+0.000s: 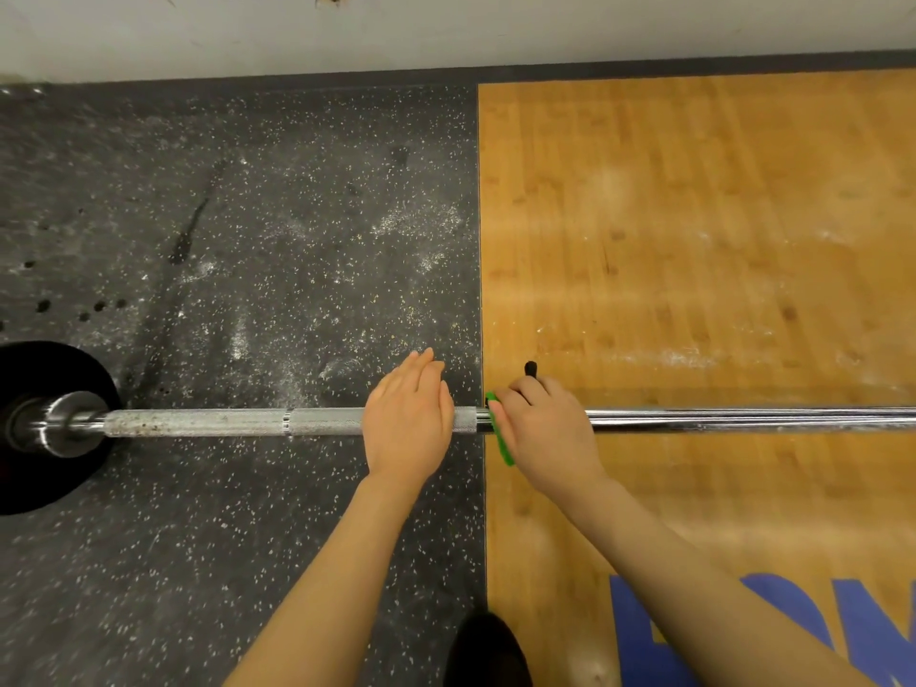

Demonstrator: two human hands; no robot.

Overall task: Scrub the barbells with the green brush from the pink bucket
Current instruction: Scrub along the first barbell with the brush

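We have the barbell [238,421] lying across the floor under both our hands, its steel shaft running out to the left of our left hand [407,422] to a chrome sleeve and a black weight plate [44,428], and out to the right of our right hand [543,433] as a smooth, shiny length. We judge it heavy and rigid, so it should stay put under scrubbing, though a round bar can roll; a flat palm on top looks like the sensible way to steady it. The stretch left of our left hand is knurled, dull and speckled with dark spots, and we expect that rough surface to hold grime and to need firmer strokes than the smooth part.

The green brush [501,438] is small and looks light, with a dark handle tip showing just beyond our right hand's knuckles. We take it to be stiff enough to press hard, and best held as it is now, from above with the bristle side against the shaft.

Our left hand lies open, fingers straight and together, palm pressing down on the bar just left of the brush. Our right hand has its fingers curled over the brush, gripping it on the bar where the knurling ends, close beside the left hand.

The pink bucket is not in view. Our dark shoe [488,652] sits below and between our forearms.
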